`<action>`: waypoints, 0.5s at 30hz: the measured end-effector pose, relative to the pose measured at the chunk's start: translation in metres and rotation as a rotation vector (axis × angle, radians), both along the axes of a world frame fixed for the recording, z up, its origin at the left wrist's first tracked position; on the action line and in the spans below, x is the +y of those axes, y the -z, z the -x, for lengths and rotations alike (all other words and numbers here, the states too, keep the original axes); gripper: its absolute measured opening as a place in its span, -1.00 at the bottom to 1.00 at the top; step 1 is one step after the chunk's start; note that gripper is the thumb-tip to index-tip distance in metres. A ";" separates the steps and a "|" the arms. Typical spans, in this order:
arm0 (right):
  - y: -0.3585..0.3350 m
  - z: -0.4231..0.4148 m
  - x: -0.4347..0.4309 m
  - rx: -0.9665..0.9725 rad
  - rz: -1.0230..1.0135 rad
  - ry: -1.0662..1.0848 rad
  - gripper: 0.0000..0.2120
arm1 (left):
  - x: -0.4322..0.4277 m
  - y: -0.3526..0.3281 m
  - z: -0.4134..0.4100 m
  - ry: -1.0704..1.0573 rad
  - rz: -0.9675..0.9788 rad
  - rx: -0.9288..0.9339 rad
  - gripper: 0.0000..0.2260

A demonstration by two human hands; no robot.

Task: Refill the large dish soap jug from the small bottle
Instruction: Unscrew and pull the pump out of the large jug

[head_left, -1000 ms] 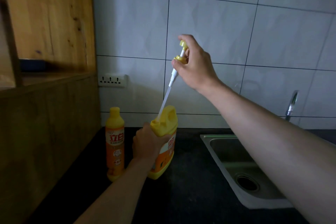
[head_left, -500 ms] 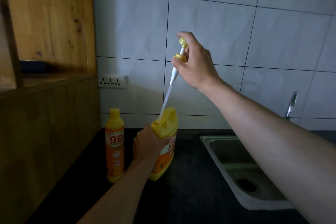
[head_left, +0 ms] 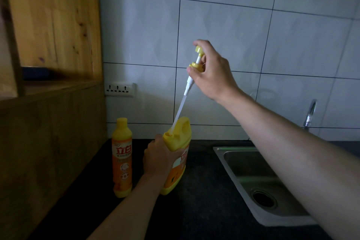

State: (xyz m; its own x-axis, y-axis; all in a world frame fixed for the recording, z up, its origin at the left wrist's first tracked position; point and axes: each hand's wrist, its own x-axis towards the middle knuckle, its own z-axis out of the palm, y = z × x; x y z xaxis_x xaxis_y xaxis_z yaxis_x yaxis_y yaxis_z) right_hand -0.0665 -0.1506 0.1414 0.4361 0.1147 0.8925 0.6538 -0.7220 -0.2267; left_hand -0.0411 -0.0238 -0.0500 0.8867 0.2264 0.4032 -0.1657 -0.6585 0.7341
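Observation:
The large yellow-orange dish soap jug [head_left: 176, 163] stands tilted on the dark counter, its mouth open. My left hand [head_left: 156, 157] grips its side below the neck. High above it, my right hand [head_left: 209, 73] pinches the yellow pump head [head_left: 197, 60]. The pump's long white tube [head_left: 181, 108] slants down, and its lower end is still inside the jug's mouth. The small orange bottle [head_left: 122, 158] with a yellow cap stands upright just left of the jug, untouched.
A wooden cabinet [head_left: 48, 64] fills the left side. A steel sink [head_left: 259, 183] with a drain lies to the right, a tap [head_left: 309, 113] behind it. A wall socket [head_left: 119, 89] sits on the tiled wall above the dark counter [head_left: 194, 210].
The jug now leans further toward the left. My right hand and the pump have barely shifted, with the tube's end still in the jug's mouth.

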 end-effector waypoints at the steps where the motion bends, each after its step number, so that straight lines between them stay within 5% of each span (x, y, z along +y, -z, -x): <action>1: -0.003 0.001 -0.001 -0.012 -0.002 0.005 -0.53 | 0.000 0.000 0.000 0.001 -0.002 0.000 -0.34; 15: 0.017 0.000 0.002 0.024 0.021 -0.025 -0.52 | -0.002 0.003 -0.001 0.000 -0.024 -0.006 -0.35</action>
